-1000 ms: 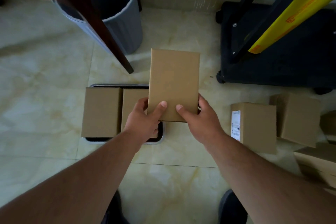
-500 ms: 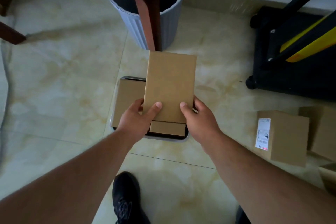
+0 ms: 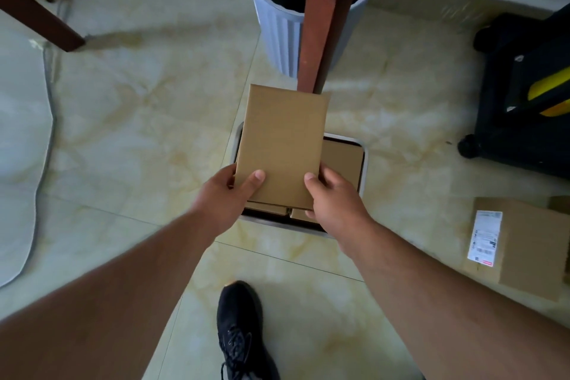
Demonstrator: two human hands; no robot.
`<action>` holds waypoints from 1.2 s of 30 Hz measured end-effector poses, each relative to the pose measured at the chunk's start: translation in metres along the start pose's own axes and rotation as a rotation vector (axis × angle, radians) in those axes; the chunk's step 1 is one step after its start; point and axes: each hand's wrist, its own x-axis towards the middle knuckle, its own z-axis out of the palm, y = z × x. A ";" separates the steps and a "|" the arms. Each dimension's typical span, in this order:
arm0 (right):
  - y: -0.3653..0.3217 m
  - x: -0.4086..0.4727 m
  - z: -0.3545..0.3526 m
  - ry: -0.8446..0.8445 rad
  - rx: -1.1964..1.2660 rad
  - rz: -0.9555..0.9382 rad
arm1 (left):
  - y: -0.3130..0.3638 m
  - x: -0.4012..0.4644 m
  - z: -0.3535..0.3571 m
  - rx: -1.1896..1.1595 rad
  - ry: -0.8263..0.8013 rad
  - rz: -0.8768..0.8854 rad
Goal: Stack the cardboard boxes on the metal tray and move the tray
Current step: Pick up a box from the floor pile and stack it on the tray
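Head view: both hands, left hand [image 3: 226, 194] and right hand [image 3: 334, 197], grip a cardboard box [image 3: 282, 148] hiding most of the metal tray [image 3: 364, 163], seemingly above it.

Grey ribbed waste bin [image 3: 279, 25], upright on the tiled floor [image 3: 138, 120]. Reddish-brown wooden leg [image 3: 317, 40] crossing in front of it. Second dark wooden leg [image 3: 40, 21], far left. Black wheeled case [image 3: 521, 108], right. Black laced shoe [image 3: 240, 333], near edge.

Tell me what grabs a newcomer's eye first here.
Centre frame: a plain brown cardboard box, gripped at its near corners by the left hand and right hand, over a metal tray already holding brown boxes. Behind stands a grey ribbed bin; at right lies a labelled cardboard box.
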 end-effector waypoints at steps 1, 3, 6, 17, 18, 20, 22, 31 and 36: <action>-0.001 0.000 0.004 -0.003 0.007 0.015 | -0.003 0.001 -0.002 -0.001 -0.002 -0.002; -0.003 0.001 0.011 -0.010 0.016 0.041 | -0.009 0.003 -0.006 -0.008 0.001 -0.010; -0.003 0.004 0.021 -0.029 -0.019 0.053 | -0.018 0.007 -0.013 -0.009 0.003 -0.031; 0.006 0.008 0.040 -0.052 -0.165 0.073 | -0.036 0.023 -0.017 -0.020 0.033 -0.068; 0.007 0.008 0.040 -0.057 -0.170 0.076 | -0.036 0.024 -0.016 -0.027 0.030 -0.074; 0.007 0.009 0.041 -0.064 -0.183 0.070 | -0.039 0.026 -0.016 -0.031 0.020 -0.083; 0.007 0.010 0.042 -0.066 -0.197 0.065 | -0.043 0.028 -0.015 -0.028 0.022 -0.087; 0.015 0.017 0.042 -0.067 -0.202 0.069 | -0.045 0.035 -0.013 -0.021 0.018 -0.102; 0.016 0.020 0.042 -0.081 -0.218 0.062 | -0.046 0.038 -0.014 0.004 0.014 -0.116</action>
